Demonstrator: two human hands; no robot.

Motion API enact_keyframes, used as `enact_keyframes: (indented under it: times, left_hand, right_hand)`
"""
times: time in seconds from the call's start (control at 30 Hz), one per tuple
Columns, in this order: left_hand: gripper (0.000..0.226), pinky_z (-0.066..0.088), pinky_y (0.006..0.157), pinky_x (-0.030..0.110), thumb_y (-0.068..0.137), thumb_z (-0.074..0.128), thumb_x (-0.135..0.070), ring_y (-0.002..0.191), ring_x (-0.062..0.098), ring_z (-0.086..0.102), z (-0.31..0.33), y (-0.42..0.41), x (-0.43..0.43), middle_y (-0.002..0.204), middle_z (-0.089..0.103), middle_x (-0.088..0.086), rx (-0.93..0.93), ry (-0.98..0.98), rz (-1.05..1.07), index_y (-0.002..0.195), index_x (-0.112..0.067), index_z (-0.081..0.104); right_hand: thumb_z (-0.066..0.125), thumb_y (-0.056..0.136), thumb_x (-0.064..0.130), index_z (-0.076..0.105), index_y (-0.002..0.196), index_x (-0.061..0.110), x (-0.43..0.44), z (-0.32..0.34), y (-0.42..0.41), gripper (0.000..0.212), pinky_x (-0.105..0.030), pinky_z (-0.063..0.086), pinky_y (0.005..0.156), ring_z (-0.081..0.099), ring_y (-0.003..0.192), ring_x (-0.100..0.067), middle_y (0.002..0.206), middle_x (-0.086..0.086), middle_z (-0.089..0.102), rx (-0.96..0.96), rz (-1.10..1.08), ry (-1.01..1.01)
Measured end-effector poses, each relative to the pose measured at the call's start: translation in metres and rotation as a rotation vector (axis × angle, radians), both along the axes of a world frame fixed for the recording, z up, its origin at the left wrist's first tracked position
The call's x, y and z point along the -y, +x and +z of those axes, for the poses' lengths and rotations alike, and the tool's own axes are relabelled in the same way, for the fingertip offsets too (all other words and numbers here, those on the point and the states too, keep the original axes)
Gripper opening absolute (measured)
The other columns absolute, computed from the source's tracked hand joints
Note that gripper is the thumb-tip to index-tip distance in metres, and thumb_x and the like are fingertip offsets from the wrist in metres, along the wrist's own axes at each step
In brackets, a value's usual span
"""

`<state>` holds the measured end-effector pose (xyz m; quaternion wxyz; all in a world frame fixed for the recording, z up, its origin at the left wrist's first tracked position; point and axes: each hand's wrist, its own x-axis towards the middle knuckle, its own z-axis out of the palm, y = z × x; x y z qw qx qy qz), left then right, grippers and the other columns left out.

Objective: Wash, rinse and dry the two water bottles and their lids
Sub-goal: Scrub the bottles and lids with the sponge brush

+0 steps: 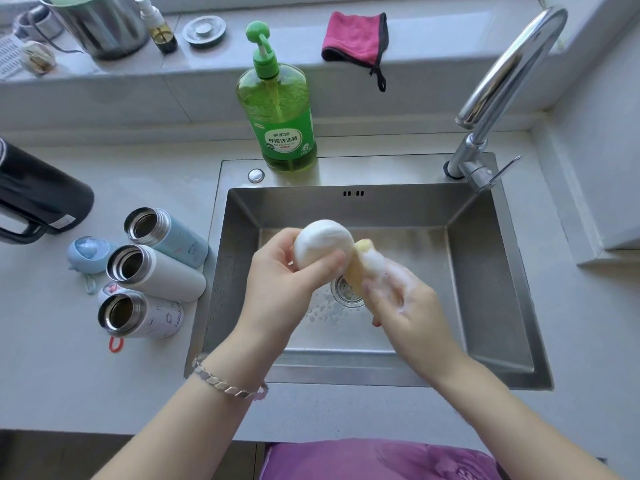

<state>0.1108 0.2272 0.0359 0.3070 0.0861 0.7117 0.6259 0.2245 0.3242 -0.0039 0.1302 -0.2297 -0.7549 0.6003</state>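
Note:
Over the steel sink [491, 271], my left hand [280, 282] grips a round white lid [323, 242]. My right hand [401, 299], covered in foam, holds a yellow sponge [358, 268] against the lid's right side. Three open bottles lie on their sides on the counter left of the sink: a light blue one [173, 235], a plain white one [162, 273] and a white patterned one [152, 317]. A light blue lid [88, 254] sits beside them, and a white lid with red marks [109, 291] peeks out behind the bottles.
A green dish soap pump bottle [280, 116] stands on the sink's back rim. The chrome tap [498, 98] arches at the right, with no water running. A pink cloth [355, 38] lies on the sill. A black kettle [38, 199] stands far left. Suds lie near the drain [346, 292].

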Motion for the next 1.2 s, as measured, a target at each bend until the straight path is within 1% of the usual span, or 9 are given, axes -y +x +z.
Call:
enact_keyframes:
  times: [0.13, 0.27, 0.33, 0.43, 0.57, 0.73, 0.9, 1.07, 1.2]
  left_hand:
    - [0.019, 0.059, 0.073, 0.035, 0.084, 0.063, -0.005, 0.092, 0.026, 0.066, -0.002, -0.006, 0.004, 0.1, 0.064, 0.016, 0.277, 0.015, 0.062, 0.103, -0.003, 0.06]
    - [0.034, 0.058, 0.078, 0.039, 0.087, 0.053, -0.005, 0.107, 0.039, 0.06, -0.003, -0.005, 0.006, 0.12, 0.06, 0.024, 0.48, 0.109, 0.052, 0.12, -0.003, 0.057]
    - [0.039, 0.056, 0.082, 0.041, 0.085, 0.051, -0.011, 0.104, 0.037, 0.061, -0.002, -0.001, 0.003, 0.121, 0.06, 0.024, 0.558, 0.162, 0.012, 0.123, -0.004, 0.056]
    - [0.039, 0.052, 0.091, 0.041, 0.092, 0.044, -0.021, 0.108, 0.031, 0.061, 0.001, 0.004, -0.002, 0.122, 0.061, 0.018, 0.596, 0.204, -0.012, 0.127, -0.008, 0.055]
    - [0.033, 0.052, 0.074, 0.028, 0.097, 0.038, -0.022, 0.086, 0.021, 0.062, 0.006, 0.002, -0.003, 0.103, 0.068, 0.009, 0.579, 0.226, -0.008, 0.123, -0.022, 0.059]
    - [0.026, 0.05, 0.092, 0.042, 0.095, 0.04, -0.02, 0.095, 0.029, 0.06, 0.012, 0.004, -0.005, 0.113, 0.064, 0.012, 0.571, 0.292, -0.075, 0.115, -0.019, 0.057]
    - [0.031, 0.054, 0.081, 0.038, 0.075, 0.055, -0.024, 0.076, 0.021, 0.064, 0.011, 0.005, 0.003, 0.098, 0.065, 0.008, 0.672, 0.348, -0.092, 0.107, -0.022, 0.059]
    - [0.046, 0.056, 0.082, 0.041, 0.078, 0.071, -0.017, 0.088, 0.024, 0.067, 0.005, 0.004, 0.007, 0.107, 0.063, 0.012, 0.741, 0.323, -0.028, 0.122, -0.015, 0.057]
    - [0.054, 0.059, 0.073, 0.033, 0.078, 0.064, -0.018, 0.085, 0.017, 0.067, 0.006, 0.006, 0.005, 0.091, 0.069, 0.003, 0.689, 0.298, 0.078, 0.13, -0.008, 0.051]
  right_hand:
    - [0.057, 0.087, 0.012, 0.051, 0.095, 0.032, -0.02, -0.012, 0.008, 0.022, -0.02, 0.045, 0.063, 0.058, 0.054, -0.003, 0.078, 0.009, 0.061, 0.296, 0.004, -0.061]
    - [0.056, 0.084, 0.033, 0.055, 0.096, 0.037, -0.028, 0.002, 0.005, 0.013, -0.016, 0.043, 0.079, 0.06, 0.09, -0.003, 0.101, 0.005, 0.06, 0.024, -0.185, -0.059]
    - [0.056, 0.083, 0.035, 0.057, 0.098, 0.039, -0.023, 0.008, -0.007, 0.015, -0.01, 0.04, 0.082, 0.054, 0.095, 0.003, 0.098, 0.017, 0.056, -0.091, -0.147, 0.003]
    - [0.054, 0.087, 0.033, 0.063, 0.102, 0.035, -0.007, 0.007, -0.019, 0.018, -0.025, 0.044, 0.085, 0.054, 0.098, -0.013, 0.093, 0.018, 0.052, -0.119, -0.074, 0.07]
    - [0.053, 0.087, 0.014, 0.065, 0.1, 0.02, 0.012, -0.001, -0.01, 0.019, -0.025, 0.045, 0.076, 0.052, 0.086, -0.013, 0.09, 0.008, 0.05, -0.204, 0.09, 0.256]
    - [0.044, 0.08, 0.029, 0.059, 0.09, 0.037, -0.01, 0.018, -0.021, 0.02, -0.009, 0.04, 0.072, 0.052, 0.082, 0.003, 0.087, 0.011, 0.051, -0.205, -0.125, 0.05]
    - [0.046, 0.083, 0.024, 0.066, 0.097, 0.012, 0.002, 0.015, -0.008, 0.027, -0.009, 0.041, 0.068, 0.051, 0.081, 0.001, 0.09, 0.004, 0.051, -0.208, 0.044, 0.116]
    - [0.05, 0.083, 0.02, 0.064, 0.091, 0.027, -0.005, 0.021, -0.013, 0.018, -0.017, 0.043, 0.064, 0.054, 0.071, -0.005, 0.086, 0.006, 0.05, -0.078, 0.0, -0.068]
    - [0.058, 0.081, 0.044, 0.063, 0.092, 0.053, 0.013, 0.032, -0.012, 0.015, -0.034, 0.053, 0.071, 0.059, 0.081, -0.017, 0.089, 0.004, 0.05, -0.148, -0.008, 0.001]
